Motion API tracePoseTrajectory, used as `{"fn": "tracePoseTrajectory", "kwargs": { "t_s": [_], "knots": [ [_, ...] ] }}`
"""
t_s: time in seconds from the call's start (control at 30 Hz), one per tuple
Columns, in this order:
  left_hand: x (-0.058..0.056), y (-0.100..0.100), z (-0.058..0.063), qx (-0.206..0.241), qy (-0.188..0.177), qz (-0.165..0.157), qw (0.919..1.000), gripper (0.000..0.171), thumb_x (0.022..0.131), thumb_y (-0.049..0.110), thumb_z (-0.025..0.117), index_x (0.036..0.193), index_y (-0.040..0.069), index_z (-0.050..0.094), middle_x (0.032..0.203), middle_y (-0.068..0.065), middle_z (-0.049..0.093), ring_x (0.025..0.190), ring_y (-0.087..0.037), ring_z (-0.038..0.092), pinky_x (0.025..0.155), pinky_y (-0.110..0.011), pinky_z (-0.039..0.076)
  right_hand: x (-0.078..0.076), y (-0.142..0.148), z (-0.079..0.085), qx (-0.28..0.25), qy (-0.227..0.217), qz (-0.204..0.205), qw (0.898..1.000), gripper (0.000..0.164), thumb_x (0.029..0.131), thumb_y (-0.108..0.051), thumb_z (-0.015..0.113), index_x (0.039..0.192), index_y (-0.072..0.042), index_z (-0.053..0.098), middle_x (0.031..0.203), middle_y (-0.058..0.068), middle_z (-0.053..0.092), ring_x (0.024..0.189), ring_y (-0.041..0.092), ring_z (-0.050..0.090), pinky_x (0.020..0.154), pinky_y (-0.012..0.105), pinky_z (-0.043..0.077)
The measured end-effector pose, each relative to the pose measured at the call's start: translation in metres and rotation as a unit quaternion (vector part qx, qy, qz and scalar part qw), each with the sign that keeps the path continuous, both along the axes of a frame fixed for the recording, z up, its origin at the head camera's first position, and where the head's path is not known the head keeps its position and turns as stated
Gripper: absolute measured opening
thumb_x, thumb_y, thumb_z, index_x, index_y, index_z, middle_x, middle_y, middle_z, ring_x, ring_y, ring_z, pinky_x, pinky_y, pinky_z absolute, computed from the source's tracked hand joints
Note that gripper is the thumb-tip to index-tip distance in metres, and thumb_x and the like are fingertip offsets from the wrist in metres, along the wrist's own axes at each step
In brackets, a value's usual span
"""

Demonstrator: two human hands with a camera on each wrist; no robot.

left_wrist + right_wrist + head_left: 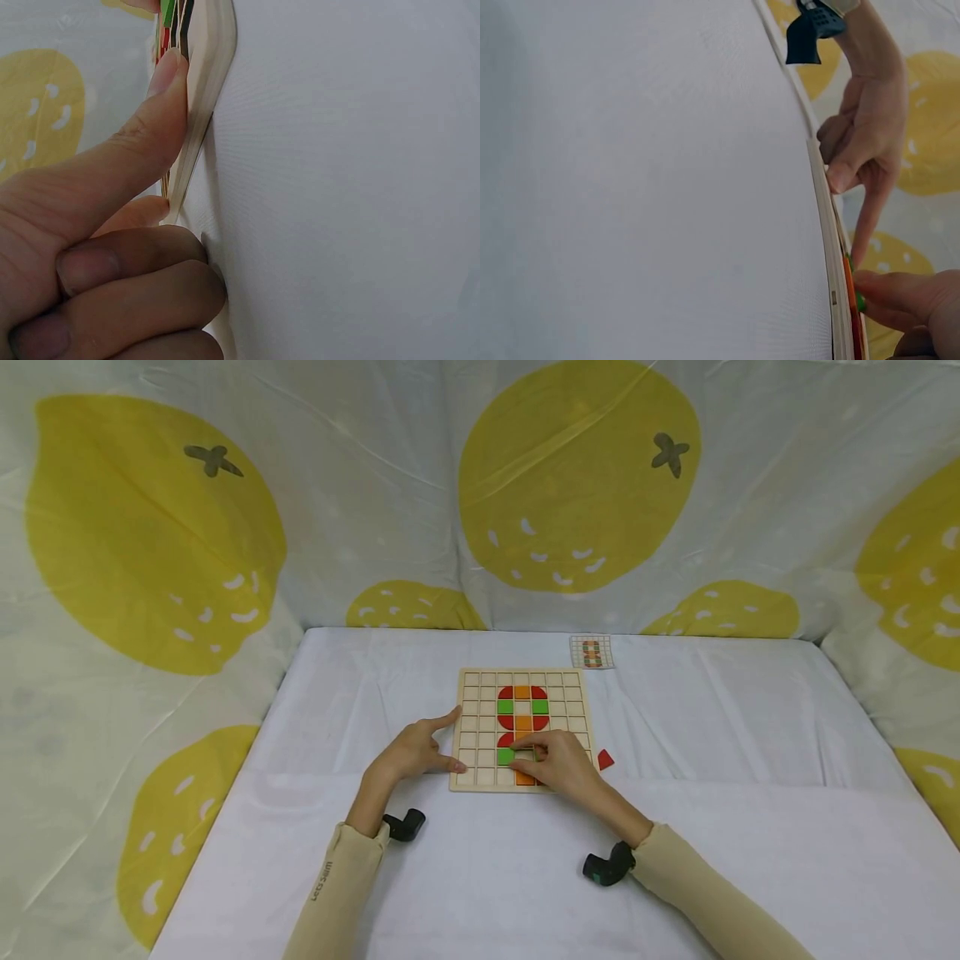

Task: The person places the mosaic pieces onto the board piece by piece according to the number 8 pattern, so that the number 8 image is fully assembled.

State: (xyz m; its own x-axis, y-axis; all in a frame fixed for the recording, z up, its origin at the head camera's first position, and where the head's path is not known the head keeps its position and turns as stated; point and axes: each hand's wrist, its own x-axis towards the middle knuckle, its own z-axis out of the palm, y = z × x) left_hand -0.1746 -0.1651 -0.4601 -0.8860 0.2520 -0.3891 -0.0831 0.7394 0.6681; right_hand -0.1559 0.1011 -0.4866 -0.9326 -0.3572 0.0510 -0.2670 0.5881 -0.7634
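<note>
A square wooden grid board [480,676] lies on the white cloth, with red, orange and green tiles set in its cells. My right hand [558,764] is over the lower part of the board and pinches a green tile [506,757] between thumb and index finger. That hand covers some of the cells beneath it. At the board's left side, my left hand [412,750] presses its extended thumb and index finger against the edge; its other fingers are folded, as the left wrist view shows. A loose red tile [605,760] lies just right of the board.
A small pattern card [592,652] with a printed grid design lies behind the board's right corner. White cloth [697,860] covers the table, and a lemon-print curtain [360,485] rises behind and at both sides. Black cameras [609,865] are strapped to both wrists.
</note>
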Motion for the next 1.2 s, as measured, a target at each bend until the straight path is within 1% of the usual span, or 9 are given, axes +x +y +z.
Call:
{"fn": "tracePoseTrajectory", "kwargs": {
  "t_s": [0.2,0.33,0.43,0.5,0.6,0.73,0.83,1.0,1.2],
  "knots": [
    [0.0,0.001,0.001,-0.007,0.003,-0.002,1.0,0.104,0.078,0.03,0.092,0.163,0.029,0.032,0.08,-0.005,0.057,0.075,-0.017,0.046,0.068,-0.031,0.039,0.0,0.0,0.0,0.001,0.003,-0.006,1.0,0.023,0.084,-0.022,0.087,0.106,-0.013,0.083,0.058,-0.006,0.038,0.056,0.007,0.035,0.054,0.021,0.025],
    [-0.001,0.002,0.001,-0.01,-0.001,-0.001,1.0,0.105,0.078,0.03,0.092,0.163,0.03,0.031,0.08,-0.005,0.056,0.073,-0.017,0.044,0.068,-0.031,0.038,0.002,0.006,0.004,-0.005,-0.011,-0.012,1.0,0.023,0.086,-0.023,0.086,0.106,-0.014,0.083,0.058,-0.006,0.037,0.056,0.008,0.035,0.054,0.022,0.025],
    [-0.001,0.002,0.001,-0.015,0.0,0.001,0.9999,0.105,0.078,0.031,0.093,0.163,0.031,0.031,0.088,-0.01,0.062,0.077,-0.018,0.048,0.071,-0.032,0.04,0.004,0.019,0.007,-0.013,-0.026,-0.029,0.999,0.023,0.087,-0.023,0.086,0.107,-0.014,0.083,0.057,-0.006,0.034,0.054,0.009,0.033,0.053,0.022,0.024],
    [0.0,0.001,0.001,-0.016,0.001,0.001,0.9999,0.105,0.077,0.032,0.093,0.163,0.031,0.031,0.099,-0.014,0.067,0.083,-0.02,0.052,0.075,-0.034,0.043,0.006,0.031,0.01,-0.018,-0.031,-0.046,0.998,0.023,0.087,-0.022,0.085,0.108,-0.013,0.082,0.057,-0.005,0.032,0.054,0.009,0.031,0.052,0.023,0.023],
    [0.0,0.0,0.0,-0.018,0.004,0.001,0.9998,0.105,0.077,0.033,0.093,0.163,0.03,0.031,0.106,-0.016,0.069,0.087,-0.021,0.054,0.079,-0.034,0.044,0.007,0.052,0.013,-0.015,-0.022,-0.073,0.997,0.024,0.087,-0.021,0.085,0.109,-0.012,0.082,0.058,-0.005,0.032,0.054,0.01,0.031,0.051,0.023,0.023],
    [0.0,0.0,0.001,-0.013,-0.002,0.005,0.9999,0.105,0.078,0.032,0.092,0.163,0.031,0.031,0.088,-0.009,0.061,0.077,-0.018,0.047,0.071,-0.033,0.04,0.01,0.08,0.012,0.007,0.009,-0.1,0.995,0.025,0.086,-0.019,0.086,0.108,-0.009,0.081,0.058,-0.006,0.033,0.055,0.008,0.031,0.052,0.023,0.026],
    [0.0,0.0,0.001,-0.013,-0.005,0.007,0.9999,0.105,0.078,0.031,0.092,0.163,0.031,0.031,0.079,-0.004,0.054,0.073,-0.017,0.043,0.068,-0.032,0.037,0.015,0.098,0.009,0.027,0.022,-0.115,0.993,0.025,0.085,-0.018,0.086,0.108,-0.008,0.081,0.057,-0.006,0.033,0.056,0.007,0.031,0.053,0.023,0.027],
    [0.0,0.001,0.001,-0.014,-0.004,0.006,0.9999,0.106,0.078,0.032,0.093,0.163,0.03,0.031,0.078,-0.003,0.052,0.073,-0.016,0.043,0.068,-0.032,0.037,0.024,0.117,0.004,0.057,0.001,-0.137,0.989,0.028,0.086,-0.019,0.085,0.112,-0.008,0.08,0.058,-0.006,0.032,0.057,0.008,0.03,0.053,0.024,0.025],
    [0.0,0.002,0.001,-0.011,-0.002,0.005,0.9999,0.106,0.077,0.031,0.093,0.163,0.031,0.031,0.074,0.0,0.048,0.07,-0.015,0.04,0.066,-0.031,0.035,0.029,0.124,-0.001,0.061,-0.027,-0.144,0.987,0.031,0.085,-0.019,0.086,0.112,-0.006,0.08,0.057,-0.005,0.032,0.057,0.009,0.03,0.053,0.024,0.023]
  ]
}}
